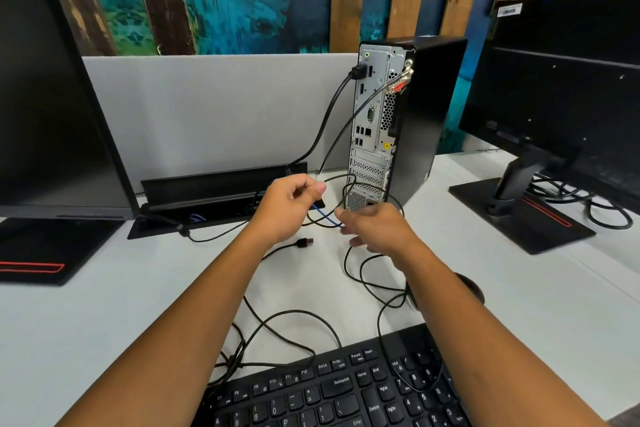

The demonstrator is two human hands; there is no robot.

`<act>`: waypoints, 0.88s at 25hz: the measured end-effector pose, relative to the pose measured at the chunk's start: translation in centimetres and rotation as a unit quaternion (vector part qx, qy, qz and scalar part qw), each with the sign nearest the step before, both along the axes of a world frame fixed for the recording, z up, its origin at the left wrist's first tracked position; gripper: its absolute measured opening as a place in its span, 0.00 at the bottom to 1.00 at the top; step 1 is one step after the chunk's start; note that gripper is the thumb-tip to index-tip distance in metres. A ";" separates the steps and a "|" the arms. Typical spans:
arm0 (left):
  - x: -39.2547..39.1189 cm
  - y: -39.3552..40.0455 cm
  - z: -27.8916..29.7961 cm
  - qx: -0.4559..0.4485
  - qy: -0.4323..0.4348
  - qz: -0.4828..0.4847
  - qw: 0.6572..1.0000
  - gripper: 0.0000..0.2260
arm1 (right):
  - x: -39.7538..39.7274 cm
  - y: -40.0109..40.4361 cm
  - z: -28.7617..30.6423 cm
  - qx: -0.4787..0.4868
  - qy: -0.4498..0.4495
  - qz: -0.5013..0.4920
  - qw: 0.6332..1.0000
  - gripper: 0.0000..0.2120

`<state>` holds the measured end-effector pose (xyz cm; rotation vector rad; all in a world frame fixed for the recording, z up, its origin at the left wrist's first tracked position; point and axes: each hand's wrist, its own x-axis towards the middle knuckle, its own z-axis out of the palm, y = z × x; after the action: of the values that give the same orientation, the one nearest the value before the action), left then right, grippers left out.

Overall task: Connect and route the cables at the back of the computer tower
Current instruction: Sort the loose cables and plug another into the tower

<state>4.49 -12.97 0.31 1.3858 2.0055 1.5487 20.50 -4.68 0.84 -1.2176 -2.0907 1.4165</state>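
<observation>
Head view: the computer tower (412, 121) stands upright on the white surface (104, 322) with its back panel of ports facing the person. A thick black cable (329, 118) is plugged in near the top of that panel and drops to the open cable tray (207, 194) left of the tower's foot. A thinner grey cable (349, 125) runs from a lock fitting on the tower's upper edge down towards the hands.

Just in front of the tower's base, the left hand (287, 208) has its grip closed around a thin black cable (337, 180), thumb and fingers curled on it. The right hand (377, 229) is beside it, blurred; its fingers are bent near a blue cable (327, 217), but I cannot tell whether the grip is clamped on anything.

A loose USB plug (304, 242) lies on the surface in front of the tower, below the left hand. More black cable loops (294, 326) trail from there to the keyboard (346, 388) at the near edge. A monitor (568, 87) stands right of the tower, another monitor (52, 97) far left.
</observation>
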 end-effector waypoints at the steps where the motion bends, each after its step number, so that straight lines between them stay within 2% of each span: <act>1: 0.1 0.0 0.0 0.000 -0.023 -0.019 1.000 0.11 | -0.2 -0.1 -0.3 -0.062 0.066 -0.011 0.996 0.12; 3: 0.2 0.0 -0.2 -0.012 -0.052 -0.055 0.997 0.12 | -0.9 -0.2 -0.4 -0.125 0.167 -0.033 0.977 0.08; 5: 0.0 0.2 -0.5 -0.024 -0.070 -0.045 0.996 0.14 | -1.4 -0.1 -0.2 -0.123 0.215 -0.052 0.967 0.08; 8: -0.8 0.4 -1.5 -0.066 -0.042 0.022 0.997 0.13 | -1.5 -0.4 0.1 -0.072 0.222 -0.073 0.970 0.07; 10: -0.5 0.8 -2.0 -0.103 -0.002 0.029 0.994 0.04 | -1.5 -0.9 0.1 -0.049 0.222 -0.059 0.972 0.05; 13: 0.3 1.3 -1.1 -0.058 -0.038 -0.013 0.998 0.13 | -1.8 -1.4 -0.4 -0.011 0.188 -0.035 0.982 0.07; 15: 0.6 1.3 0.1 -0.017 -0.061 -0.034 0.997 0.15 | -1.7 -1.2 -0.3 -0.031 0.186 -0.030 0.982 0.09; 17: 0.4 1.2 0.7 0.017 -0.125 -0.026 0.992 0.18 | -1.1 -0.8 0.0 -0.116 0.208 0.001 0.971 0.09; 19: 0.1 0.9 1.0 0.061 -0.234 0.023 0.970 0.21 | -0.7 -0.3 0.0 -0.170 0.210 0.026 0.963 0.07; 22: -0.9 0.7 0.9 0.123 -0.437 0.062 0.889 0.23 | -0.5 0.2 -0.1 -0.199 0.186 -0.028 0.962 0.09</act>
<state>3.59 -12.25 1.20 0.4293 1.3691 2.0311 19.97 -4.48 0.78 -1.0287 -1.5561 1.9299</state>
